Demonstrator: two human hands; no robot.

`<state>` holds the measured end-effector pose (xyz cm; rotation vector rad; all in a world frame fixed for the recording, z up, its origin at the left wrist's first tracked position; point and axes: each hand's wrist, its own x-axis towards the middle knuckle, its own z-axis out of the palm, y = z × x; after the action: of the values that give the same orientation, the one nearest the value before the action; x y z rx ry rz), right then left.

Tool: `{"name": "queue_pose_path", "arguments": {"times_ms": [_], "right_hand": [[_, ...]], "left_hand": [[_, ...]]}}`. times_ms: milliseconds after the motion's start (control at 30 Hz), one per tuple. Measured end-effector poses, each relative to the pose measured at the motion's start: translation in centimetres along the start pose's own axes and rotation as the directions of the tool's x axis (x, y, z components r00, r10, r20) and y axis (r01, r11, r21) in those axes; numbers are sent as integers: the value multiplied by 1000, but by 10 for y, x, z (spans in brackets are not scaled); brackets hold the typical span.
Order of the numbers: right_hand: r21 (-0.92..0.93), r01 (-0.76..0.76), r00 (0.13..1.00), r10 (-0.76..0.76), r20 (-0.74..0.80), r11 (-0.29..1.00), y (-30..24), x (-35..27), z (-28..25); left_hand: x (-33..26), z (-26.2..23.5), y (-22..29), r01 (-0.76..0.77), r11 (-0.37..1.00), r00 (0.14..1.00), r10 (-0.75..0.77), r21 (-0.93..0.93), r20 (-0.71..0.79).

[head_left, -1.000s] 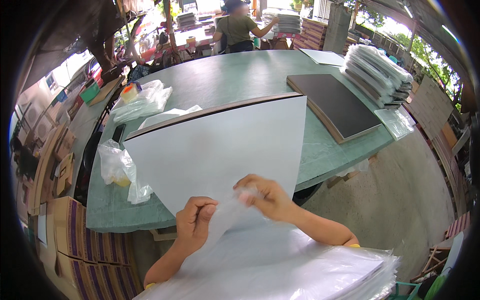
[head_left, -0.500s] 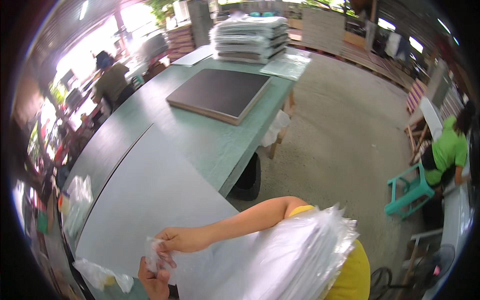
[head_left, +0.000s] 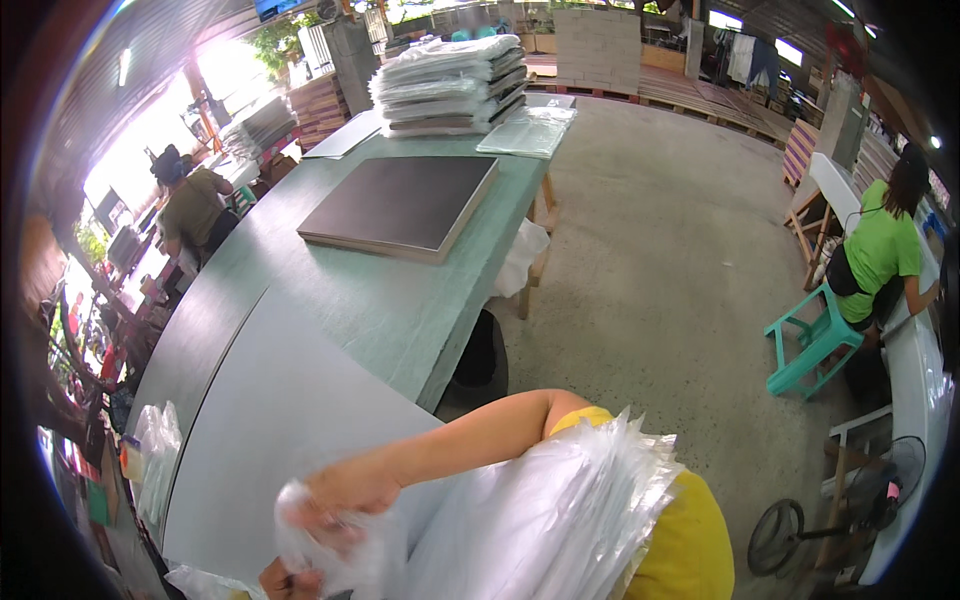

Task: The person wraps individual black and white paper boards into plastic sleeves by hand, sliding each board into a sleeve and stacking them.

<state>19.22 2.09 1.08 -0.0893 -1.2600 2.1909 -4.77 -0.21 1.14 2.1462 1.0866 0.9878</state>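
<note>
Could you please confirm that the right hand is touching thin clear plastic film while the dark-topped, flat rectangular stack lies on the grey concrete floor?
Only the stack's place is wrong: the dark-topped, flat rectangular stack lies on the green, smooth-topped table, as the head view shows. The right hand is indeed touching thin clear plastic film.

The plastic film (head_left: 530, 500) looks glossy and crinkled, the pale board (head_left: 285, 400) smooth, matt.
</note>
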Motion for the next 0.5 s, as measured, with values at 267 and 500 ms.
{"name": "queue_pose_path", "arguments": {"times_ms": [267,500], "right_hand": [[-913,-208,864,371,-340,-351,41,-23,-78],[-924,83,930,304,206,373,-53,-21,31]], "left_hand": [[25,-10,102,144,938,380,-347,316,857],[-11,-28,-51,14,657,763,-494,754,416]]}}
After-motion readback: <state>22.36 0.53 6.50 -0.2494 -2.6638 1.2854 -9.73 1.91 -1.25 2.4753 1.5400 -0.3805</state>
